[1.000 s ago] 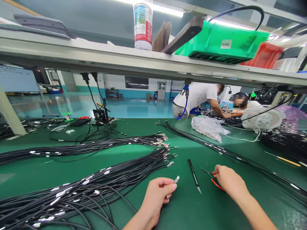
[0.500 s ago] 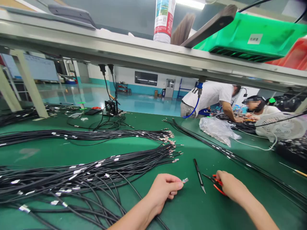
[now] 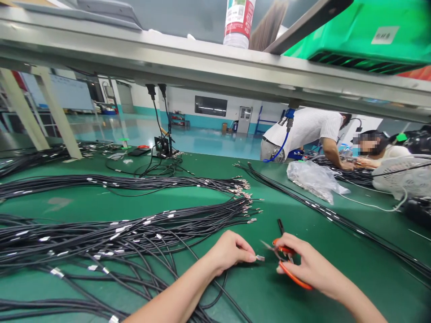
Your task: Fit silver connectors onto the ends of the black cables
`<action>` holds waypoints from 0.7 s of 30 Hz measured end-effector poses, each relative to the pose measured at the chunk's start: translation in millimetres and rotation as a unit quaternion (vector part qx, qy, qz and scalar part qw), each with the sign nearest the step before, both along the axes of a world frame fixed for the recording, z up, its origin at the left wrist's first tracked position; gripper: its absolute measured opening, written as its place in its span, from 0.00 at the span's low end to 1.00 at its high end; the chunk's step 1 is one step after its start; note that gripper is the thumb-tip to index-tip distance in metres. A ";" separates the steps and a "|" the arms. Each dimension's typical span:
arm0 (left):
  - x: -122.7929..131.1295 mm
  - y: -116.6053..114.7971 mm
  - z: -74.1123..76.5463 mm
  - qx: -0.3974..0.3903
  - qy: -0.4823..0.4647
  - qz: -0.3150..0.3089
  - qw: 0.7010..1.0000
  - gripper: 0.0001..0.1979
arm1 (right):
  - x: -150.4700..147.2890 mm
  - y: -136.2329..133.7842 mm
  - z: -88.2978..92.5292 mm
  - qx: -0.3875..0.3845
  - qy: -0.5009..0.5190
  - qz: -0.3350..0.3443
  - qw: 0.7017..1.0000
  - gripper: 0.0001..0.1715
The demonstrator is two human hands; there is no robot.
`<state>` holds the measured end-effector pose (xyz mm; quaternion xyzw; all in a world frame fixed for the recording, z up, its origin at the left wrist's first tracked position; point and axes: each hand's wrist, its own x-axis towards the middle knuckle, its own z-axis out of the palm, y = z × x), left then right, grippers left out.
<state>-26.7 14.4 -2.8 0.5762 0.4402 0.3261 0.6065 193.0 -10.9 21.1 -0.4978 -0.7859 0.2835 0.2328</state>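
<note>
- At six o'clock from the view's centre, the left hand (image 3: 230, 253) has its grip closed, pinching a small metal connector (image 3: 260, 258) over the green counter (image 3: 316, 229).
- Between four and five, the right hand (image 3: 303, 262) has its grip wrapped round orange-handled cutters (image 3: 290, 272), tips pointing to ten o'clock near the connector.
- At eight, a spread of black cables (image 3: 134, 231); a second bundle (image 3: 134, 181) lies at nine.
- At three, a clear plastic bag (image 3: 313, 177) holds small pieces, too blurred to identify.
- On the shelf (image 3: 188, 58), a labelled green bin (image 3: 363, 40) at two and a printed canister (image 3: 238, 22) at twelve; both hide their contents.
- Beyond, towards three, two people (image 3: 305, 130) work over cables.
</note>
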 end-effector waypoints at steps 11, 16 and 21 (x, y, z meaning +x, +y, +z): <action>-0.7 2.8 -4.0 0.002 0.040 -0.005 0.999 0.09 | -1.8 1.3 2.0 0.000 -0.109 0.025 0.994 0.05; -1.5 3.5 -6.0 0.002 0.046 -0.008 0.999 0.10 | -3.9 2.8 -0.1 0.008 -0.124 0.027 0.992 0.05; -1.1 1.8 -3.6 0.009 0.051 -0.006 0.999 0.10 | -2.6 3.0 -3.1 0.011 -0.119 0.034 0.992 0.05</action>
